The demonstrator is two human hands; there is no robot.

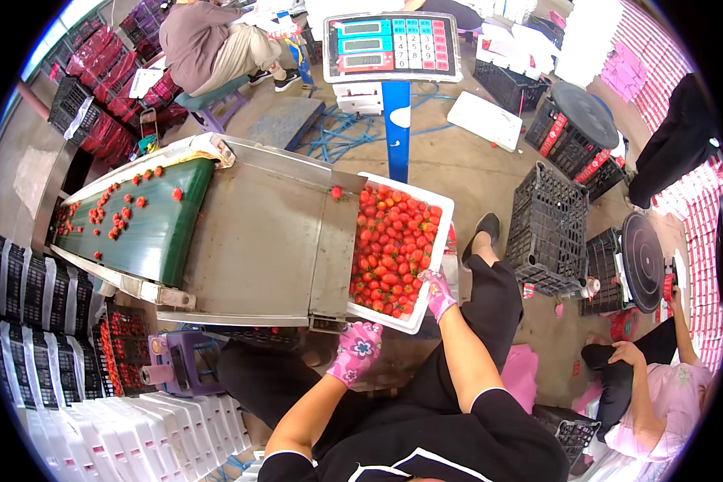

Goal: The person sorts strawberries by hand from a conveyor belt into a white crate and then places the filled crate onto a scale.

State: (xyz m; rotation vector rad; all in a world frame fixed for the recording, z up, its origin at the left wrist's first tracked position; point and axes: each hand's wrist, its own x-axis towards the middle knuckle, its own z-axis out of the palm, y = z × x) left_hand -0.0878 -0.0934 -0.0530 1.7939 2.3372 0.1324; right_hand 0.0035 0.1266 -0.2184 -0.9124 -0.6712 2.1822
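Observation:
A white foam box (445, 212) full of small red tomatoes (391, 241) stands at the lip of a steel chute (259, 235). My right hand (438, 294), in a pink flowered glove, is on the box's near right rim, its fingers at the edge. At the box's near left corner is my left hand (359, 349), gloved alike, its fingers curled by the rim under the chute's end; its grip is partly hidden. One tomato (336, 193) lies on the chute near the box. More tomatoes are scattered over a green conveyor belt (175, 235) at the left.
A weighing scale display (391, 48) on a blue post stands beyond the box. Black plastic crates (548, 229) are at the right, white foam boxes (132, 428) at the lower left. One person (205, 48) sits at the upper left, another (657, 397) at the lower right.

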